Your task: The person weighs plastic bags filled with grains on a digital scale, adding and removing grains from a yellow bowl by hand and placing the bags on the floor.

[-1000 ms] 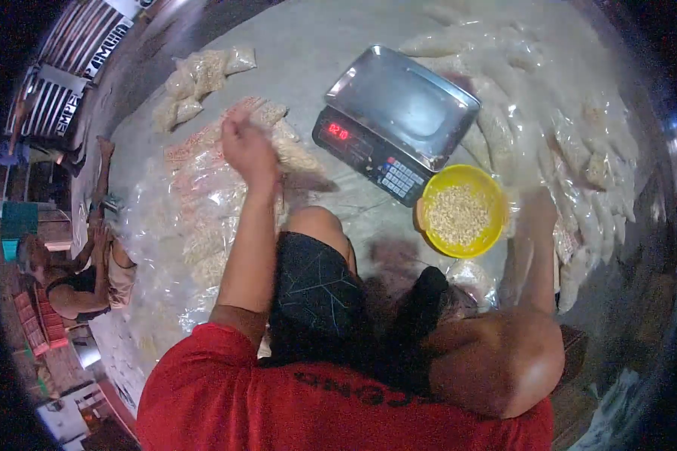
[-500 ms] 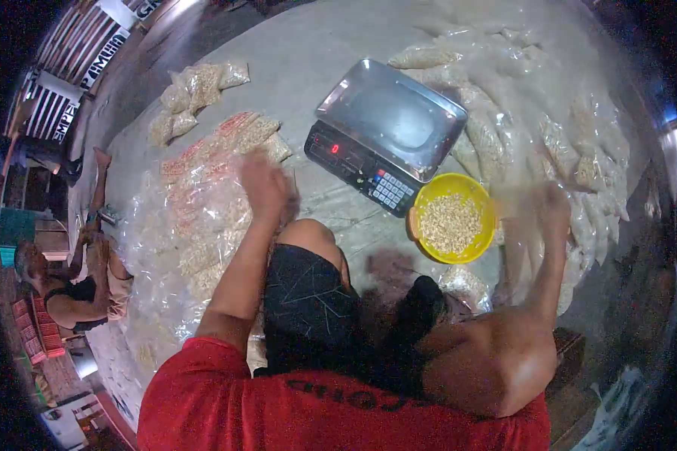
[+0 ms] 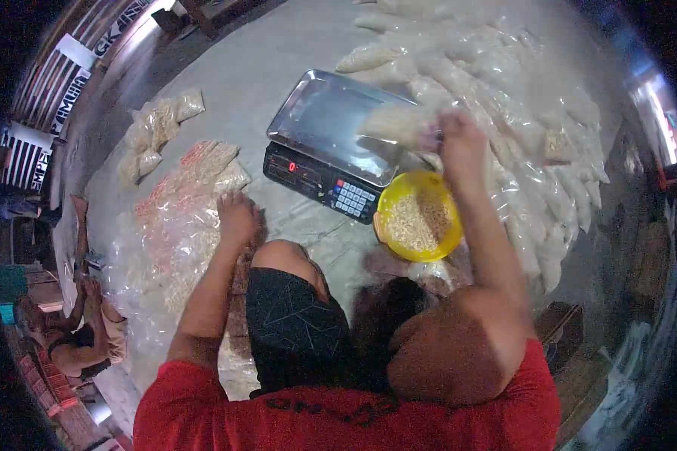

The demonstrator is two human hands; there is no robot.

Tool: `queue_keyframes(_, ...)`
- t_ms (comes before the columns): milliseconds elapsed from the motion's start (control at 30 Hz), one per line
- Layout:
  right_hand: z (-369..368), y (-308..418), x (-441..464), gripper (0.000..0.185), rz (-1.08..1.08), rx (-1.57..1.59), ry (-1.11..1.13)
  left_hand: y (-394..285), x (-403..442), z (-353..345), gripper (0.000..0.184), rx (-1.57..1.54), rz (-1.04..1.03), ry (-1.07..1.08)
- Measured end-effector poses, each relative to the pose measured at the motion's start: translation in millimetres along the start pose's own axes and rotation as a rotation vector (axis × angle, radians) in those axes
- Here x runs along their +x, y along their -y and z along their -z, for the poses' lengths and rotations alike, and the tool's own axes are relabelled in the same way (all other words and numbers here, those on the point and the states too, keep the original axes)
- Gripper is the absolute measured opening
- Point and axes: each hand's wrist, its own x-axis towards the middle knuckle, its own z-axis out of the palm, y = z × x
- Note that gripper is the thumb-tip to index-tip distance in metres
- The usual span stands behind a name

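Note:
My right hand is closed on a clear plastic bag of pale contents, blurred by motion. That bag is over the right side of the metal tray of a digital scale, whose red display reads 0. Just below this hand sits a yellow basin with loose pale pieces in it. My left hand rests at the edge of a pile of filled bags, some with red print. Its fingers are partly stretched out, with nothing visible in them.
Many filled clear bags cover the floor on the right. A small group of bags lies at the upper left. Another person sits at the far left. My bent knees are close to the basin and scale.
My right hand has moved from the bags on the right up and left to the scale, now with a bag in it. My left hand has lowered onto the pile's edge. The view has shifted.

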Motion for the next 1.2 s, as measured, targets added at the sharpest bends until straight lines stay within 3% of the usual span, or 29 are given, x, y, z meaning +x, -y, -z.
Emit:
queue_keyframes(67, -15.0, -41.0, -7.9, 0.017, -0.049, -0.058, 0.110, -54.2, 16.4, 62.5, 0.036, -0.492, 0.382, 0.161)
queue_keyframes(133, -23.9, -72.5, -16.7, 0.018, -0.172, -0.064, 0.216, -115.7, 19.9, 130.7, 0.025, -1.372, 0.596, 0.059)
queue_keyframes(167, -30.7, -72.8, -23.8, 0.018, -0.168, -0.070, 0.228, -140.9, 25.3, 120.5, 0.020, -1.686, 0.611, 0.076)
queue_keyframes(200, -38.2, -73.2, -33.2, 0.019, -0.267, 0.126, 0.130, -172.6, 24.9, 116.9, 0.017, -2.191, 0.740, 0.231)
queue_keyframes(233, -41.8, -73.7, -41.9, 0.022, -0.369, 0.320, 0.028, -213.9, 22.1, 86.5, 0.021, -2.292, 0.608, 0.370)
queue_keyframes(300, -38.5, -70.3, -50.7, 0.024, -0.353, 0.282, 0.060, -249.6, 19.3, 87.4, 0.026, -1.934, -0.150, 0.065)
queue_keyframes(333, -33.9, -67.6, -54.8, 0.027, -0.334, 0.255, 0.077, -252.1, 18.6, 112.7, 0.025, -1.355, -0.649, -0.318)
queue_keyframes(367, -26.6, -64.9, -60.9, 0.027, -0.333, 0.247, 0.064, -265.2, 14.8, 113.3, 0.025, -1.367, -0.658, -0.315)
queue_keyframes(433, -8.8, -57.2, -77.9, 0.030, -0.272, 0.085, 0.156, -293.1, 0.7, 112.5, 0.025, -1.313, -0.660, 0.412)
queue_keyframes(467, -1.6, -47.5, -90.9, 0.030, -0.281, 0.071, 0.138, -305.8, -8.4, 107.9, 0.025, -1.330, -0.674, 0.424)
queue_keyframes(533, 5.9, -29.3, -119.2, 0.035, 0.091, -0.314, 0.042, -323.5, -23.9, 100.0, 0.026, -1.358, -0.693, 0.752)
queue_keyframes(600, 38.2, -61.1, -130.4, 0.040, 0.167, -0.239, 0.010, -333.1, -26.6, 103.2, 0.029, -1.251, -0.780, 0.763)
queue_keyframes(667, 58.7, -71.8, -134.2, 0.037, 0.340, -0.761, 0.228, -334.9, -25.3, 112.6, 0.033, -1.142, -0.852, 0.774)
queue_keyframes(700, 54.3, -76.7, -135.1, 0.031, 0.083, -0.772, 0.251, -334.2, -23.1, 119.2, 0.035, -1.104, -0.882, 0.793)
queue_keyframes(733, 60.6, -81.9, -133.1, 0.031, 0.080, -0.776, 0.265, -334.7, -20.8, 123.4, 0.037, -1.067, -0.907, 0.811)
queue_keyframes(800, 76.5, -99.9, -131.4, 0.029, 0.039, -1.063, 0.509, -343.5, -24.3, 108.3, 0.038, -1.029, -0.932, 0.828)
queue_keyframes(933, 52.5, -87.6, -126.1, 0.030, 0.205, -0.888, 0.451, -336.8, -25.8, 97.3, 0.038, -0.971, -0.920, 0.843)
queue_keyframes(1067, 42.9, -85.3, -112.6, 0.034, 0.193, -0.909, 0.481, -323.2, -15.7, 108.5, 0.030, -0.879, -0.885, 0.816)
queue_keyframes(1167, 40.2, -90.8, -94.7, 0.041, 0.498, -1.024, 0.498, -330.8, -10.0, 90.6, 0.029, -0.970, -0.974, 0.808)
queue_keyframes(1200, 39.1, -93.0, -89.2, 0.041, 0.499, -1.026, 0.494, -332.4, -8.9, 86.6, 0.028, -0.987, -1.002, 0.802)
